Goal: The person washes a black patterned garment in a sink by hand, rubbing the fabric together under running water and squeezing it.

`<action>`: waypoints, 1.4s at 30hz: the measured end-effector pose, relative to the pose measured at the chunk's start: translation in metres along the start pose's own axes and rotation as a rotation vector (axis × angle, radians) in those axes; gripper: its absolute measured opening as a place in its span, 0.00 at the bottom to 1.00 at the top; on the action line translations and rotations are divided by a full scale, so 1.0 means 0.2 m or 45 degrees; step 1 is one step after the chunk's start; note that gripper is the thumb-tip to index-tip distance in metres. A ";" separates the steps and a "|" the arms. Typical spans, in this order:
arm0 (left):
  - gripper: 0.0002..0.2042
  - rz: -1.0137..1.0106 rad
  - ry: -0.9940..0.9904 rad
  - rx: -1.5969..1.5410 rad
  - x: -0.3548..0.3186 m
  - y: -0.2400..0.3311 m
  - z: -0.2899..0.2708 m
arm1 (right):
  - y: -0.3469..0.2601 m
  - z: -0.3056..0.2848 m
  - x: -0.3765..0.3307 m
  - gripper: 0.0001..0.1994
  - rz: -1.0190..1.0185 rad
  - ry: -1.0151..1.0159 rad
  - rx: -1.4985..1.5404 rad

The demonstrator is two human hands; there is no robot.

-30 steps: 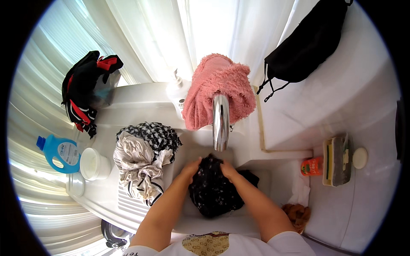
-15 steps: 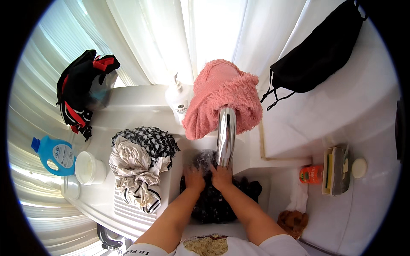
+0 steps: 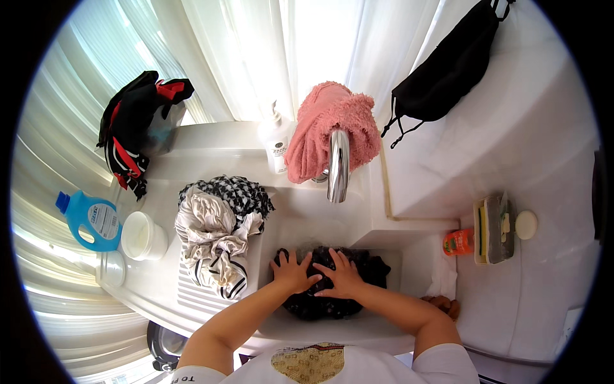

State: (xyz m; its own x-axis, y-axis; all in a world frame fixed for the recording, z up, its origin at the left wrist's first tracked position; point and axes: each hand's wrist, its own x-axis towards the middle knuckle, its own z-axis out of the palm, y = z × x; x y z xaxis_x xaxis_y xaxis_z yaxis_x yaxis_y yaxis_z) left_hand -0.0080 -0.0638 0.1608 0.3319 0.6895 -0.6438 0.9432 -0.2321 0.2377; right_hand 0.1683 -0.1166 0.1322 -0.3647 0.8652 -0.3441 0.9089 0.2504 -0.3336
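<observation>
A dark, white-specked cloth [image 3: 325,306] lies bunched in the basin of a white laundry sink [image 3: 294,331], with its kind hidden by the folds. Both of my hands rest on top of it, fingers spread. My left hand [image 3: 294,275] presses on its left part, and my right hand [image 3: 341,276] lies beside it, the thumbs close together. Some water shows at the cloth's far edge. Beyond my hands stands a chrome faucet [image 3: 338,169], with a fluffy pink towel [image 3: 329,121] draped over its back.
Left of the basin, a cream cloth [image 3: 208,217] and a black-and-white patterned cloth [image 3: 246,195] lie on the washboard. Farther left stand a white tub [image 3: 144,235] and a blue detergent bottle [image 3: 96,221]. A white pump bottle [image 3: 276,144] is behind; a sponge holder [image 3: 495,227] is at right.
My hands have drawn back from beneath the faucet and spread over the cloth, pressing flat with fingers apart. The stream seen at the faucet earlier no longer shows. The view has shifted slightly.
</observation>
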 end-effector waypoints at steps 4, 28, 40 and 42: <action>0.32 -0.008 -0.039 -0.025 0.10 -0.01 0.25 | -0.04 0.21 0.04 0.39 0.153 -0.053 -0.022; 0.39 -0.094 0.354 0.004 0.09 -0.09 0.00 | 0.02 -0.12 0.29 0.36 0.061 0.268 0.030; 0.30 -0.062 0.240 -0.077 0.54 -0.16 0.14 | 0.11 0.15 0.66 0.40 0.152 0.124 -0.556; 0.29 -0.109 0.263 -0.284 0.55 -0.17 0.13 | 0.06 -0.07 0.69 0.41 0.181 -0.236 -0.212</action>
State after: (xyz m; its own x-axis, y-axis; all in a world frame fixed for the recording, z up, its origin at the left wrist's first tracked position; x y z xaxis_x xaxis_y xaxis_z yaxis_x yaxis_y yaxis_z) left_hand -0.0035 0.0020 0.0624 0.2197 0.8300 -0.5127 0.9337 -0.0265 0.3571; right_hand 0.1320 0.0123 0.0930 -0.2477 0.8064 -0.5369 0.9688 0.2132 -0.1267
